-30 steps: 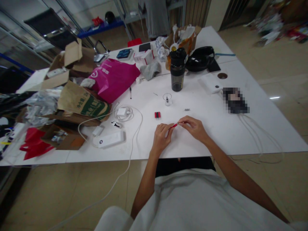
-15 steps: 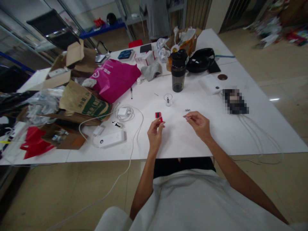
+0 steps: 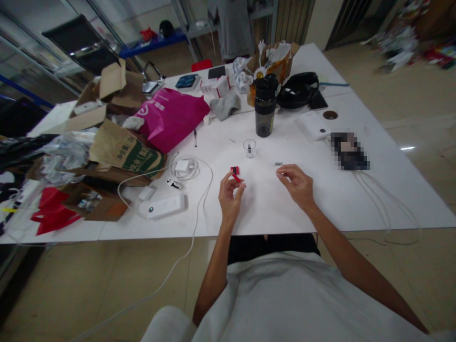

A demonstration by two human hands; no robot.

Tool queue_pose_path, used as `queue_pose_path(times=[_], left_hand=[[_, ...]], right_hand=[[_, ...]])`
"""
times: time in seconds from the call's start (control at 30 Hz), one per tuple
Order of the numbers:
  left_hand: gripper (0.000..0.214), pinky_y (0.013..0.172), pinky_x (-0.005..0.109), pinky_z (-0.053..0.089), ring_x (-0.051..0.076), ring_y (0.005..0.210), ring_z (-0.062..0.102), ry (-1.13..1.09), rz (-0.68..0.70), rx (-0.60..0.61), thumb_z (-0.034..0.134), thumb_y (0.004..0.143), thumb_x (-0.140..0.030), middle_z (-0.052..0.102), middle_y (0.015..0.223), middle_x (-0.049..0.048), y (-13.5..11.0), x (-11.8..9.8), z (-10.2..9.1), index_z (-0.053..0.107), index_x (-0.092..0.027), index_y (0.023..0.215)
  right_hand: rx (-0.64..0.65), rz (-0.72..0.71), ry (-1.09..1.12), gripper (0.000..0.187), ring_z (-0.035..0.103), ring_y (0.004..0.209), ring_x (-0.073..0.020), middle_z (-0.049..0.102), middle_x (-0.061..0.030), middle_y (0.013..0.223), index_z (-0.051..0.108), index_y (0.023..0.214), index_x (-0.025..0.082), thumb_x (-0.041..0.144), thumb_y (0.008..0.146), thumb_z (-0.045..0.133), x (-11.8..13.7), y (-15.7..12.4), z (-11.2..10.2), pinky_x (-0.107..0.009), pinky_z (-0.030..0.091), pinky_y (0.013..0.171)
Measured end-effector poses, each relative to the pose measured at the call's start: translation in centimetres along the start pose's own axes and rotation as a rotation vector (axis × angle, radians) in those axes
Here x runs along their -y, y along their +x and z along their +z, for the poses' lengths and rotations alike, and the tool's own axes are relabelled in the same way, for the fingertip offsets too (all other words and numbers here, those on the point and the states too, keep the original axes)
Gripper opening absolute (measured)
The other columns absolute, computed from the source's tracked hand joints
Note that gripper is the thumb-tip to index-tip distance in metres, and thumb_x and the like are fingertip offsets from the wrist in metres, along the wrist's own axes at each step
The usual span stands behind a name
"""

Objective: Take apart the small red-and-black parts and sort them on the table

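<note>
My left hand pinches a small red stick-like piece between thumb and fingers, held tilted above the table. Just beyond it lie several short red and black pieces side by side. The fingertips of my right hand are pressed together; whatever they hold, if anything, is too small to make out. Close past those fingertips sits a little group of tiny dark parts. A small clear cup with a dark item inside stands farther back, between the two hands.
Behind the cup stands a dark water bottle. To the left are a coiled white cable, a white power bank, a pink bag and cardboard boxes. A pixelated dark object lies right on the white table.
The red piece in my left hand has turned to a more slanted angle, and the thumb has shifted. My right hand has moved very slightly right, still pinched.
</note>
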State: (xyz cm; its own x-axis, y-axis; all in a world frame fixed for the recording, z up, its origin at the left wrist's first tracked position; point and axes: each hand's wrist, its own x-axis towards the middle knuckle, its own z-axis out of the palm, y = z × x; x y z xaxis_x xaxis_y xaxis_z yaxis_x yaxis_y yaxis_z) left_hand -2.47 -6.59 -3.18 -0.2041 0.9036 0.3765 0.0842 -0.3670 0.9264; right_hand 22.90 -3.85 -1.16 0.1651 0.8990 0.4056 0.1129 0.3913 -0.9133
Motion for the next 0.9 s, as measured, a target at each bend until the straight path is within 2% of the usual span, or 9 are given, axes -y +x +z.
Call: queue_pose_path(times=[0.2,0.37,0.43,0.53,0.6,0.7,0.9], left_hand=[[0.07,0.104,0.043,0.072,0.024,0.113,0.087,0.094,0.017,0.062,0.091,0.107,-0.056,0.082,0.118,0.0073,0.8,0.2,-0.6,0.063,-0.031,0.166],[0.066,0.099,0.043,0.069,0.022,0.102,0.082,0.309,0.139,0.189,0.089,0.108,-0.057,0.083,0.121,0.0086,4.1,-0.2,-2.0,0.068,-0.028,0.163],[0.063,0.101,0.046,0.067,0.026,0.109,0.078,0.415,0.21,0.258,0.09,0.107,-0.059,0.082,0.124,0.0106,5.9,-0.1,-2.6,0.072,-0.027,0.158],[0.059,0.115,0.055,0.061,0.033,0.128,0.07,0.56,0.273,0.365,0.091,0.104,-0.062,0.076,0.139,0.0153,8.3,0.3,-3.3,0.079,-0.027,0.149],[0.057,0.121,0.059,0.057,0.035,0.132,0.067,0.619,0.282,0.442,0.092,0.103,-0.059,0.072,0.146,0.0166,9.5,0.8,-3.5,0.08,-0.026,0.147],[0.054,0.125,0.061,0.052,0.036,0.136,0.063,0.679,0.276,0.529,0.095,0.1,-0.051,0.07,0.151,0.0163,10.5,1.5,-3.7,0.079,-0.027,0.146],[0.054,0.127,0.064,0.049,0.039,0.14,0.059,0.694,0.253,0.572,0.095,0.099,-0.046,0.069,0.155,0.0159,10.8,2.4,-3.5,0.078,-0.029,0.147]], right_hand=[[0.051,-0.014,-0.076,0.031,0.081,0.105,-0.0268,0.085,-0.0084,0.117,0.088,0.113,0.032,0.062,0.103,0.088,-0.5,2.0,-1.8,-0.05,0.075,0.096],[0.095,-0.044,-0.15,0.035,0.082,0.102,-0.0256,0.085,-0.0089,0.12,0.085,0.115,0.029,0.061,0.102,0.089,-1.9,5.1,-4.1,-0.048,0.074,0.098],[0.127,-0.072,-0.214,0.031,0.082,0.101,-0.0255,0.086,-0.0095,0.122,0.084,0.111,0.029,0.059,0.104,0.087,-2.3,6.3,-4.9,-0.049,0.074,0.097],[0.179,-0.139,-0.321,0.026,0.082,0.101,-0.0265,0.087,-0.0096,0.12,0.084,0.107,0.029,0.055,0.107,0.082,-2.9,7.5,-5.7,-0.049,0.072,0.095],[0.199,-0.168,-0.369,0.023,0.082,0.1,-0.0272,0.088,-0.0091,0.115,0.085,0.108,0.029,0.052,0.109,0.08,-3.4,7.7,-6.0,-0.049,0.072,0.093],[0.222,-0.169,-0.416,0.023,0.082,0.102,-0.029,0.088,-0.0084,0.11,0.085,0.109,0.03,0.052,0.11,0.079,-4.3,7.4,-6.2,-0.052,0.07,0.098],[0.269,-0.151,-0.473,0.022,0.081,0.109,-0.033,0.089,-0.0086,0.112,0.085,0.111,0.032,0.053,0.111,0.077,-5.5,6.6,-6.2,-0.058,0.066,0.105]])
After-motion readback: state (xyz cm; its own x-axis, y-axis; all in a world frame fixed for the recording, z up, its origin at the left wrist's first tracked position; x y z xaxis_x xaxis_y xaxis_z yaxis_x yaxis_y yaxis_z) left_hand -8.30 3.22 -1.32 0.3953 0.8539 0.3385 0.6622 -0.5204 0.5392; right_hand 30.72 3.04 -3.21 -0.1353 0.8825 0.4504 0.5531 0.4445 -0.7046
